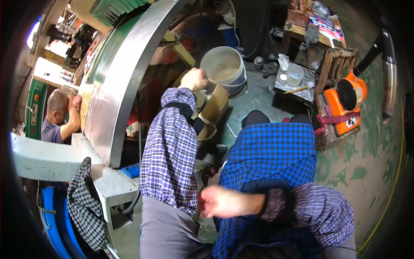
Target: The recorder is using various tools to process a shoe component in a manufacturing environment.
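Observation:
My left hand [194,80] is stretched forward beside the white bucket [236,83], above an open cardboard box [214,105]. Its fingers are curled together, and whatever they may hold is hidden. Across my lap reaches my right hand [220,202], smeared by motion, so its fingers cannot be made out. Both forearms wear purple-and-white checked sleeves. A blue-and-black checked cloth apron [271,151] covers my lap. The bucket stands upright on the floor, with a pale residue on its bottom.
To the left runs a long metal-edged machine table [118,95], with another person [58,114] beyond it. A checked cloth [86,205] hangs from the frame. On the right are an orange machine [345,103] with a metal pipe, and a low stand holding a plastic cup [295,75].

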